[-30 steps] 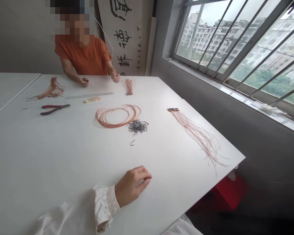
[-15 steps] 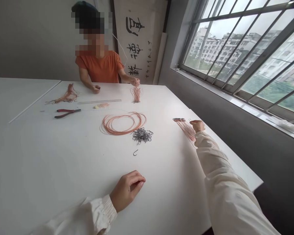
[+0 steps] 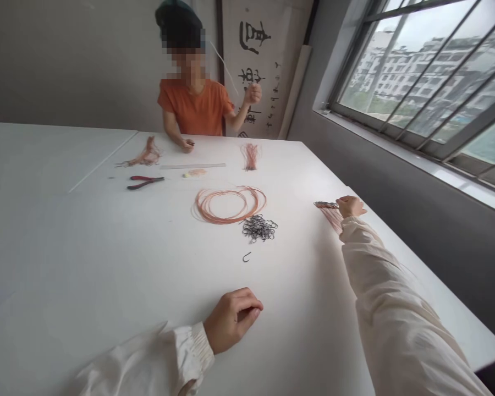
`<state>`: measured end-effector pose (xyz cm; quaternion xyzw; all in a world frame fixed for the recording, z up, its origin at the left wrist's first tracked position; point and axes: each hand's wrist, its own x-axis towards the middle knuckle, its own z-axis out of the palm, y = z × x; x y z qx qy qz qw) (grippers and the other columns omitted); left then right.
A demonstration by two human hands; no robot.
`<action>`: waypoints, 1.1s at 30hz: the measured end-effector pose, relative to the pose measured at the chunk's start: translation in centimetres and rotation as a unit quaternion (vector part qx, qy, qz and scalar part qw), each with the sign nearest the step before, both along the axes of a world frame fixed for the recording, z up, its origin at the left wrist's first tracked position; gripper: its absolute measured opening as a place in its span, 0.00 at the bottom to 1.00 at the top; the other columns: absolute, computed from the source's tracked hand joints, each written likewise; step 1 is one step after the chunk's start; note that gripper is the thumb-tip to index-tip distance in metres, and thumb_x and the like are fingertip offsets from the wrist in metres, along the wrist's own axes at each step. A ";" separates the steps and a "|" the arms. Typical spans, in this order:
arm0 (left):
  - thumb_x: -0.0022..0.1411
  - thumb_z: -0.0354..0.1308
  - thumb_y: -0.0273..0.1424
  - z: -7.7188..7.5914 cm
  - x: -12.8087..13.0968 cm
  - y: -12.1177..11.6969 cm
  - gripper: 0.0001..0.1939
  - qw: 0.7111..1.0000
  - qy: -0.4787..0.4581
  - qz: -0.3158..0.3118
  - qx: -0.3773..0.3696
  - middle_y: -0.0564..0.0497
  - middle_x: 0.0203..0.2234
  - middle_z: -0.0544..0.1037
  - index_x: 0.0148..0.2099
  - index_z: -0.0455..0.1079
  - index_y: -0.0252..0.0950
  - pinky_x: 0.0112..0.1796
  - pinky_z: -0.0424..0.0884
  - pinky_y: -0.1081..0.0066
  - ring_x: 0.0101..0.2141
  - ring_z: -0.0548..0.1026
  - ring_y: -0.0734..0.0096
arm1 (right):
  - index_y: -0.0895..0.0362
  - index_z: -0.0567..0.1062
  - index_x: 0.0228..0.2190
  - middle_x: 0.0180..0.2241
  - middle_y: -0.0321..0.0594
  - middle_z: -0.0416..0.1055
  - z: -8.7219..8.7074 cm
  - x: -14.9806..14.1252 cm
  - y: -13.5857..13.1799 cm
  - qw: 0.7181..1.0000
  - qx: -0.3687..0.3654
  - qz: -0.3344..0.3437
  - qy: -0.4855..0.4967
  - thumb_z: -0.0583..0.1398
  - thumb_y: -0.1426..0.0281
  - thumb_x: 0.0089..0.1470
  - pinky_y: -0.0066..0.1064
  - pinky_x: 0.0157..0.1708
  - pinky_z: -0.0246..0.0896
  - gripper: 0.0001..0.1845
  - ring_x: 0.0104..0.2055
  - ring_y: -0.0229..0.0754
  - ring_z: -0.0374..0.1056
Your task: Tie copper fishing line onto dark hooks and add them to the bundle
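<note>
Wire bundle by right hand, fingers' grip unclear; left hand curled on white table, holding nothing visible.

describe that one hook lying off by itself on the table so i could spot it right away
On the white table, find the big loop of orange wire near the middle. Just below and to its right is a tangled heap of dark metal hooks. The single hook lies below that heap, small, dark and J-shaped, alone on the bare tabletop.
</note>
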<state>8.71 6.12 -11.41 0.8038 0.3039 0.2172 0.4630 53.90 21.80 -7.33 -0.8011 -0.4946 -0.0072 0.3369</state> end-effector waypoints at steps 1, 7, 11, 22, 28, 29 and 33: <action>0.67 0.51 0.30 -0.1 -0.1 -0.2 0.11 1.000 -0.004 0.003 0.002 0.46 0.34 0.75 0.40 0.75 0.35 0.30 0.66 0.73 0.29 0.70 0.73 | 0.59 0.71 0.48 0.49 0.46 0.70 0.3 -1.2 0.6 1.000 -0.003 -0.002 0.002 0.58 0.65 0.63 0.43 0.47 0.68 0.15 0.47 0.45 0.70; 0.65 0.52 0.29 -0.4 -0.6 -0.9 0.11 1.000 -0.013 0.011 0.007 0.45 0.34 0.75 0.40 0.77 0.33 0.29 0.67 0.74 0.27 0.70 0.74 | 0.56 0.80 0.37 0.38 0.37 0.78 1.2 -13.8 5.3 0.984 -0.055 0.169 -0.009 0.62 0.67 0.57 0.33 0.47 0.64 0.08 0.42 0.42 0.73; 0.63 0.54 0.28 -0.5 -0.8 -1.0 0.11 1.000 -0.015 0.012 0.011 0.46 0.33 0.76 0.41 0.77 0.33 0.30 0.68 0.74 0.27 0.70 0.74 | 0.57 0.79 0.35 0.36 0.37 0.77 0.5 -22.4 7.5 0.957 -0.129 0.257 -0.045 0.65 0.66 0.54 0.41 0.52 0.61 0.08 0.43 0.43 0.72; 0.62 0.55 0.26 -0.5 -1.3 -1.1 0.10 1.000 -0.015 0.008 0.018 0.47 0.33 0.76 0.40 0.78 0.33 0.30 0.68 0.74 0.26 0.71 0.74 | 0.60 0.72 0.48 0.49 0.45 0.70 -0.6 -27.4 9.5 0.939 -0.217 0.238 -0.119 0.60 0.64 0.62 0.46 0.49 0.66 0.16 0.49 0.47 0.69; 0.60 0.55 0.25 -0.6 -1.3 -1.2 0.11 1.000 -0.012 0.009 0.024 0.47 0.33 0.77 0.40 0.78 0.33 0.30 0.69 0.74 0.26 0.71 0.74 | 0.60 0.72 0.48 0.51 0.46 0.69 -1.0 -28.5 10.5 0.950 -0.203 0.196 -0.136 0.59 0.64 0.62 0.49 0.52 0.63 0.16 0.52 0.49 0.67; 0.60 0.55 0.25 -0.6 -1.3 -1.2 0.11 1.000 -0.012 0.010 0.025 0.47 0.33 0.77 0.40 0.78 0.33 0.30 0.69 0.74 0.26 0.71 0.74 | 0.60 0.72 0.49 0.51 0.46 0.69 -1.0 -28.7 10.6 0.951 -0.204 0.190 -0.136 0.59 0.64 0.62 0.49 0.52 0.63 0.17 0.52 0.49 0.67; 0.59 0.55 0.25 -0.8 -1.4 -1.2 0.11 0.999 -0.014 0.008 0.029 0.47 0.33 0.77 0.40 0.78 0.33 0.29 0.69 0.75 0.26 0.72 0.74 | 0.60 0.71 0.49 0.50 0.46 0.69 -1.4 -28.8 10.7 0.951 -0.215 0.179 -0.131 0.59 0.64 0.62 0.47 0.50 0.66 0.17 0.50 0.48 0.68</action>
